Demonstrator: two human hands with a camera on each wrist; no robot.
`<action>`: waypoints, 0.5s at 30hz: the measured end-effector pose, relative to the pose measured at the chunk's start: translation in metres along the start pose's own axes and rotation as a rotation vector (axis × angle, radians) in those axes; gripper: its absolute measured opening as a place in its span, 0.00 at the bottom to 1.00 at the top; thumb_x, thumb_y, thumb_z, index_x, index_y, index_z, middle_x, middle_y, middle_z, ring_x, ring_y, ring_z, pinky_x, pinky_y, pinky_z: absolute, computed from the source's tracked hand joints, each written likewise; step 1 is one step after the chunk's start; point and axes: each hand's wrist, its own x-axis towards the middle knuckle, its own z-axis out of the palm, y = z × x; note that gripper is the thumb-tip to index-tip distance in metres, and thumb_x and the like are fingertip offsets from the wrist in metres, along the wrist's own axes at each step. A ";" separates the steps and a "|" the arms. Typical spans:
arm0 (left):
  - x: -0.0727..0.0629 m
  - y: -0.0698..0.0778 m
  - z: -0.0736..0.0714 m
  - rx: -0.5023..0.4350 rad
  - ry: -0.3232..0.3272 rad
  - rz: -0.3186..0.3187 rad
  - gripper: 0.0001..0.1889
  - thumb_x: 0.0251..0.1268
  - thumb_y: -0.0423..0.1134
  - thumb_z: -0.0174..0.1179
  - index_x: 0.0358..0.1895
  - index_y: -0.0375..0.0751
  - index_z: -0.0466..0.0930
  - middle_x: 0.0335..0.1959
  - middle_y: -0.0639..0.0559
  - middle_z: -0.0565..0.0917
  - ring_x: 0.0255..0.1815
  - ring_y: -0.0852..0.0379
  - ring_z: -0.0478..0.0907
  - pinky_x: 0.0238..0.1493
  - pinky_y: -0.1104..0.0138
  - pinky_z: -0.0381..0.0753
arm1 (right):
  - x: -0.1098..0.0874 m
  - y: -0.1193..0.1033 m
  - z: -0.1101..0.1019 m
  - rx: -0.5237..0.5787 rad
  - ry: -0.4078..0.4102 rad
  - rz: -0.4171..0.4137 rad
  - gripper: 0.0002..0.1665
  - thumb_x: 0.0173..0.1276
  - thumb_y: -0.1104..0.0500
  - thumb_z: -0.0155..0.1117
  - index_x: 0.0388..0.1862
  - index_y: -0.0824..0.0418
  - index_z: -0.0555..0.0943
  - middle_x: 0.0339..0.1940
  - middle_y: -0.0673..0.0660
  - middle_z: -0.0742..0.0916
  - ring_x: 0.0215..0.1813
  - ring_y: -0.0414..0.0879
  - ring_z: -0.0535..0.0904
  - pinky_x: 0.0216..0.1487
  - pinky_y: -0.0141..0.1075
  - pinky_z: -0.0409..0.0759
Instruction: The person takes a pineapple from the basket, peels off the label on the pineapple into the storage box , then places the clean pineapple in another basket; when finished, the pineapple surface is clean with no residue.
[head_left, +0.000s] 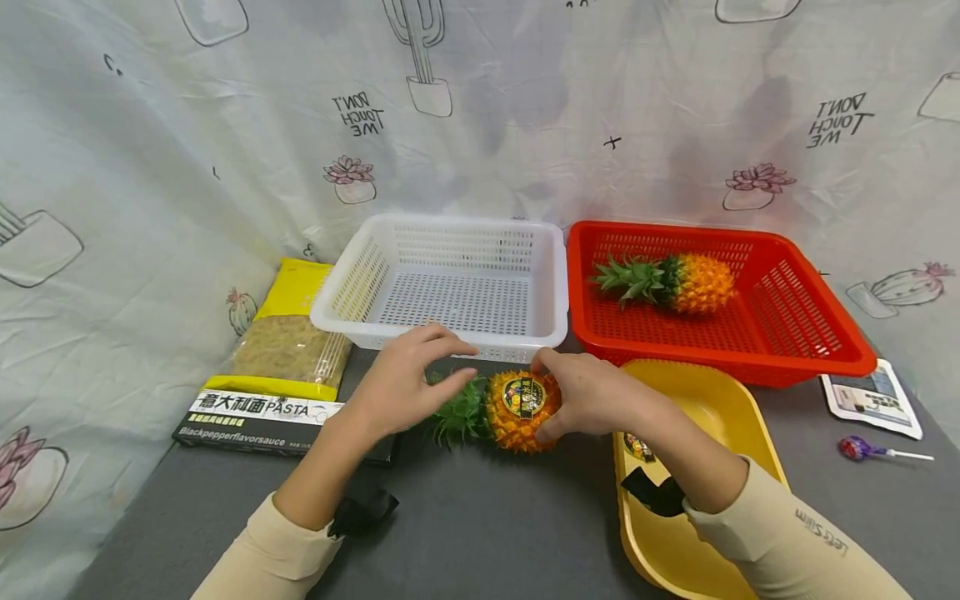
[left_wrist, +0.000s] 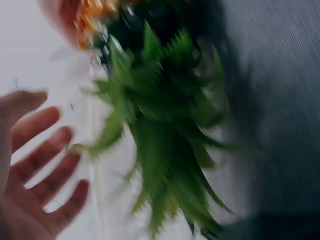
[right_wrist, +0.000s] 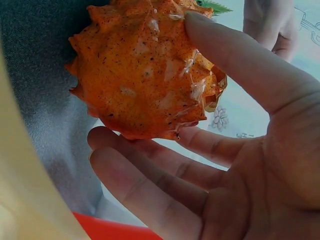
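A small orange pineapple (head_left: 517, 425) with a round label and a green leafy crown lies on its side on the grey table. My right hand (head_left: 596, 396) grips its orange body from the right, thumb on the near side and fingers on the far side. The right wrist view shows the thumb (right_wrist: 225, 55) against the spiky skin, with the fingers curved beneath the fruit. Over the crown's left side hovers my left hand (head_left: 408, 383), its fingers spread and holding nothing. From the left wrist, the crown leaves (left_wrist: 160, 130) appear beside those fingers.
Behind stand a white basket (head_left: 551, 292) and a red basket (head_left: 810, 308) holding another pineapple (head_left: 701, 285). A yellow tray (head_left: 720, 417) sits under my right forearm. At left lie a yellow bag (head_left: 285, 346) and a pasta box (head_left: 255, 425); at right, a lollipop (head_left: 855, 448) and a white packet (head_left: 873, 400).
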 end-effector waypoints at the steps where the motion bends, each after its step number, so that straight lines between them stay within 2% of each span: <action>1: 0.001 0.005 0.002 -0.004 -0.045 -0.007 0.18 0.67 0.47 0.70 0.57 0.46 0.87 0.52 0.52 0.86 0.54 0.51 0.83 0.55 0.53 0.83 | 0.000 0.000 0.000 0.001 -0.001 0.002 0.42 0.50 0.49 0.86 0.60 0.57 0.75 0.43 0.52 0.86 0.41 0.46 0.79 0.40 0.37 0.81; 4: 0.004 0.016 0.010 0.000 -0.181 -0.024 0.28 0.63 0.55 0.71 0.64 0.49 0.82 0.60 0.55 0.83 0.61 0.54 0.79 0.62 0.53 0.80 | -0.001 0.000 -0.001 -0.001 -0.001 0.009 0.42 0.49 0.48 0.87 0.60 0.57 0.75 0.42 0.52 0.86 0.39 0.46 0.79 0.39 0.37 0.81; 7: 0.008 0.022 0.019 0.019 -0.271 -0.046 0.32 0.59 0.59 0.72 0.65 0.50 0.80 0.61 0.58 0.81 0.61 0.57 0.77 0.64 0.56 0.79 | -0.002 0.001 0.000 0.002 0.010 0.008 0.42 0.49 0.48 0.87 0.60 0.56 0.76 0.42 0.51 0.86 0.38 0.45 0.79 0.39 0.36 0.81; 11: 0.011 0.025 0.026 0.045 -0.324 -0.101 0.32 0.54 0.60 0.73 0.62 0.53 0.79 0.58 0.60 0.80 0.55 0.60 0.76 0.58 0.60 0.81 | -0.004 0.004 0.003 0.021 0.029 -0.009 0.42 0.49 0.46 0.87 0.59 0.55 0.75 0.42 0.50 0.87 0.38 0.44 0.80 0.40 0.36 0.81; 15: 0.013 0.029 0.027 0.049 -0.340 -0.130 0.31 0.52 0.57 0.74 0.60 0.53 0.78 0.56 0.60 0.79 0.52 0.61 0.76 0.52 0.62 0.82 | -0.004 0.006 0.005 0.019 0.040 -0.015 0.42 0.48 0.45 0.87 0.59 0.54 0.75 0.41 0.50 0.87 0.38 0.44 0.80 0.39 0.36 0.81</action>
